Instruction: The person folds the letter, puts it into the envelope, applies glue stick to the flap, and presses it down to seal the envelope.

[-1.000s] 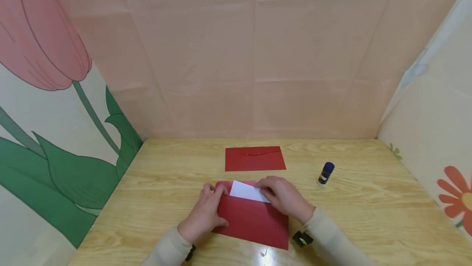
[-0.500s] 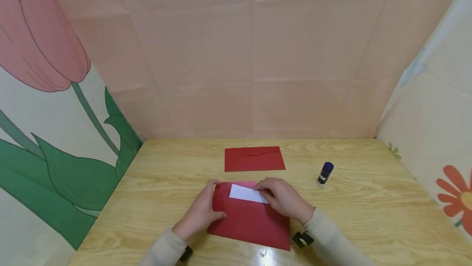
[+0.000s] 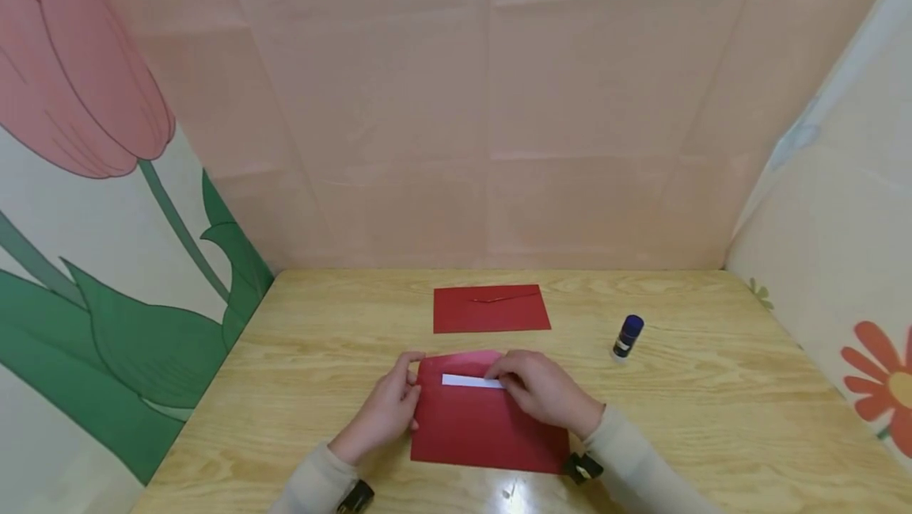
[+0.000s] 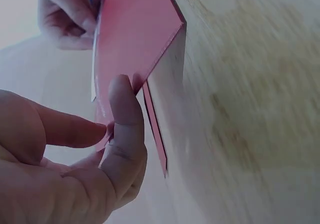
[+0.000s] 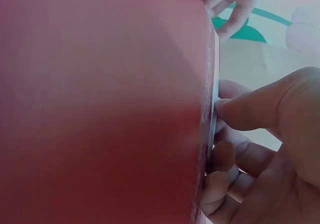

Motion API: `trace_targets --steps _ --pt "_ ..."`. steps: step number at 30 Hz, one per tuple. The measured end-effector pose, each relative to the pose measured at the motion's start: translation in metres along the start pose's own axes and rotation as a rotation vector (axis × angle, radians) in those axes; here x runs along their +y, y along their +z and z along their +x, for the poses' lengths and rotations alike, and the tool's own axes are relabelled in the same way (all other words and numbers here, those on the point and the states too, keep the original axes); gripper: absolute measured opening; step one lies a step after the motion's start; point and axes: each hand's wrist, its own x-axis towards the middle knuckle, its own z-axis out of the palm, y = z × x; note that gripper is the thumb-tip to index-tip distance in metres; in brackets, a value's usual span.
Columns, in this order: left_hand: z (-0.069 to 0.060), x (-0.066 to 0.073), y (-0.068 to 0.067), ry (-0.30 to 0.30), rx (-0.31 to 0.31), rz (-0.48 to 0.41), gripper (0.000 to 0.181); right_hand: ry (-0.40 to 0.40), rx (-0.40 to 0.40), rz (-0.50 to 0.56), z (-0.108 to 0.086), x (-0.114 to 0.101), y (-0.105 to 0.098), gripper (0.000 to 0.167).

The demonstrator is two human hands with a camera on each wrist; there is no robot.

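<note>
A large red envelope (image 3: 484, 428) sits near the front of the table in the head view, its pinkish flap opened out at the top. From its mouth a narrow strip of white paper (image 3: 463, 380) sticks out, the rest hidden inside. My left hand (image 3: 385, 403) pinches the envelope's left edge between thumb and fingers, also visible in the left wrist view. My right hand (image 3: 545, 391) pinches the white paper at the mouth's right part. In the right wrist view, the thumb (image 5: 250, 109) presses that paper along the envelope's edge.
A second, smaller red envelope (image 3: 492, 310) lies flap-up farther back on the wooden table (image 3: 321, 324). To the right stands a glue stick (image 3: 628, 337) with a dark blue cap. A pink-beige sheet (image 3: 492, 142) hangs behind the table's rear edge.
The white paper has slid deeper into the envelope, so a thinner strip shows. My left hand has shifted its hold on the left edge, and the envelope has turned slightly straighter.
</note>
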Motion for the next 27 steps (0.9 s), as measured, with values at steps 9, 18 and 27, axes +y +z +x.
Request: trace_targets --steps 9,18,27 --pt "0.0001 -0.0020 0.0015 -0.024 -0.008 -0.122 0.026 0.083 -0.042 0.041 -0.0012 0.0009 0.0019 0.008" --pt "0.0025 -0.0043 0.0034 -0.098 -0.037 -0.197 0.020 0.051 -0.011 0.001 -0.0005 -0.0006 0.0026 0.006" --pt "0.0055 -0.0019 0.0042 -0.085 -0.031 -0.130 0.021 0.073 -0.007 -0.074 0.0022 -0.0057 0.0076 0.021"
